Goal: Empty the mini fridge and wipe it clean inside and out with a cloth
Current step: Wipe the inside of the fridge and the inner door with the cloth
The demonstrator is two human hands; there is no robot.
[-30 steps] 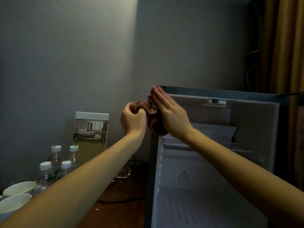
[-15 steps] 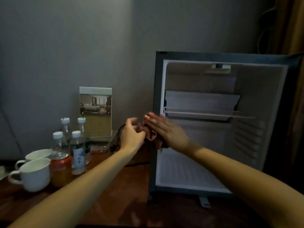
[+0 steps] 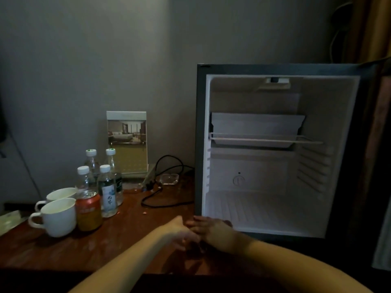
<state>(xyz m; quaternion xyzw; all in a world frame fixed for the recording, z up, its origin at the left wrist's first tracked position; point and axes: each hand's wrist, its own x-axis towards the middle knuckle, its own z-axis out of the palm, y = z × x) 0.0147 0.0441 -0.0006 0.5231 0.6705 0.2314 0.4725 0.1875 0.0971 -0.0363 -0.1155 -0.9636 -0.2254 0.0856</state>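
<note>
Brown wooden worktop (image 3: 118, 235) carries the open mini fridge (image 3: 275, 210), white and bare inside. The right hand (image 3: 213, 231) lays straight fingers on its lower left front corner. The left hand (image 3: 179, 233) touches the right, blurred, its grip unclear. The cloth cannot be made out beneath them.

The room was dim and grainy. Weak light fell from twelve o'clock down the plain grey wall (image 3: 127, 49), paling the white plastic interior of the dark-framed mini fridge (image 3: 264, 176). At six o'clock the left hand (image 3: 179, 232) and right hand (image 3: 215, 230) were smeared; the corners lay dark.
</note>
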